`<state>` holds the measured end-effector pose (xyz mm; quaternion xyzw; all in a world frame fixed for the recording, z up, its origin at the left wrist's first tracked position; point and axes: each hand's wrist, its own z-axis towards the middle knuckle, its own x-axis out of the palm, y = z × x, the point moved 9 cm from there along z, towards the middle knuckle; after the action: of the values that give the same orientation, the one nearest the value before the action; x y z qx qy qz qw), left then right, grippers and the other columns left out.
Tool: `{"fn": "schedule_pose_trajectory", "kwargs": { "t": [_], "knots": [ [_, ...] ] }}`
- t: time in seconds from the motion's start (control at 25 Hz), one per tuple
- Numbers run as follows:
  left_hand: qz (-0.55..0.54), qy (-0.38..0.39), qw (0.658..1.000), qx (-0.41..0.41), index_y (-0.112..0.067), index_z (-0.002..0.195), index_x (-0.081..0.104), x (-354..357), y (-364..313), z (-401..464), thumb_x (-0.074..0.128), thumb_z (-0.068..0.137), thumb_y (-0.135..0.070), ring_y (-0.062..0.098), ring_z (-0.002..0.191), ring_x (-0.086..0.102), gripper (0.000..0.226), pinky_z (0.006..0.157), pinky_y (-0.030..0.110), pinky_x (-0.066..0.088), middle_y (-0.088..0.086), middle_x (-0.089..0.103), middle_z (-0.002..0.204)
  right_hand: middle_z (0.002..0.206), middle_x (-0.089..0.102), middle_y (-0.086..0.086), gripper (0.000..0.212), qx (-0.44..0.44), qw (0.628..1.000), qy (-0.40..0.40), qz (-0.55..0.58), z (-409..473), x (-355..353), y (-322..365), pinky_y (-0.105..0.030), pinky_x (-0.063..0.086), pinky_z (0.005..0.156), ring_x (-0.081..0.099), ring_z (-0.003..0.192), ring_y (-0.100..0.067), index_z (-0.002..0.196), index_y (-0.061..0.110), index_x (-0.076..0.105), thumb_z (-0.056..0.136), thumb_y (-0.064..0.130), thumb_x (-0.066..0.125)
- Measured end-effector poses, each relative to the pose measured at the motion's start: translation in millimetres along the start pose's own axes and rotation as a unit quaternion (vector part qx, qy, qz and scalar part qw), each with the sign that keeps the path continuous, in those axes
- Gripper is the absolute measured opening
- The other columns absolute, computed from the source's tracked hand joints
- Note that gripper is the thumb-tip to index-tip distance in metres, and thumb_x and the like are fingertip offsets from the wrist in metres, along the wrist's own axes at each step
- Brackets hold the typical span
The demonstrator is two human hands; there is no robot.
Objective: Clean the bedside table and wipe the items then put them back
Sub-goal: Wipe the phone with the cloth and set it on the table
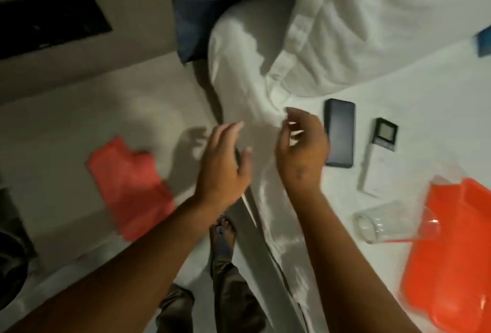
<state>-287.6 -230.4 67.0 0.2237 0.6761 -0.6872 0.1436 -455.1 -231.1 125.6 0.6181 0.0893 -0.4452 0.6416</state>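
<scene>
While my left hand (223,165) and right hand (300,146) hung open, empty, the table (66,125) held only the cloth (130,186). Phone (339,136) and glass (393,223) still awaited wiping.

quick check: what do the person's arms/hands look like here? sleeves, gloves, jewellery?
Both forearms are bare right to the frame edge: no sleeves in view. The left hand and right hand wear no gloves, and no rings, watch or bracelets show. The nails look short and pale. Motion blur hides finer detail.

Red cloth (128,186) flat on pale bedside table (66,125), glass (393,222) perhaps toppled
</scene>
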Motion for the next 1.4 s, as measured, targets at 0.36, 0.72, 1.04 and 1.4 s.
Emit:
{"fn": "schedule_pose_trajectory", "kwargs": {
  "t": [0.36,0.72,1.04,1.4],
  "knots": [
    [-0.156,0.159,0.950,-0.219,-0.014,0.110,0.069,132,-86,48,0.063,0.087,-0.005,0.021,0.108,0.068,0.025,0.098,0.032,0.055,0.006,0.073,0.112,0.126,0.065,-0.014,0.041,0.364,0.927,0.022,-0.085,30,-72,-125,-0.039,0.051,0.097,0.061,0.116,-0.031,0.134,0.008,0.056,0.095,0.022,0.054],
    [-0.342,0.073,0.867,-0.355,-0.015,0.102,0.067,24,38,-5,0.073,0.082,0.000,0.011,0.084,0.073,0.026,0.077,0.028,0.060,0.006,0.075,0.102,0.088,0.077,0.000,0.019,0.331,0.906,0.183,0.192,-40,33,-35,-0.025,0.059,0.070,0.074,0.078,-0.009,0.097,0.022,0.069,0.095,0.005,0.061],
    [-0.332,-0.139,0.831,-0.424,-0.018,0.127,0.055,-120,211,-111,0.075,0.062,-0.011,0.027,0.097,0.071,0.068,0.077,0.039,0.060,0.011,0.070,0.112,0.097,0.073,-0.006,0.018,0.226,0.836,0.485,0.120,-180,246,67,-0.033,0.057,0.078,0.070,0.090,-0.024,0.101,0.016,0.069,0.095,0.004,0.058],
    [-0.573,-0.233,0.650,-0.441,-0.011,0.100,0.068,-151,285,-166,0.043,0.082,-0.013,0.019,0.071,0.058,0.031,0.060,0.032,0.043,0.005,0.065,0.089,0.139,0.039,-0.017,0.061,-0.136,0.852,0.420,-0.283,-223,313,75,-0.051,0.050,0.088,0.043,0.120,-0.042,0.142,0.025,0.039,0.088,0.042,0.060]
  ]
}}
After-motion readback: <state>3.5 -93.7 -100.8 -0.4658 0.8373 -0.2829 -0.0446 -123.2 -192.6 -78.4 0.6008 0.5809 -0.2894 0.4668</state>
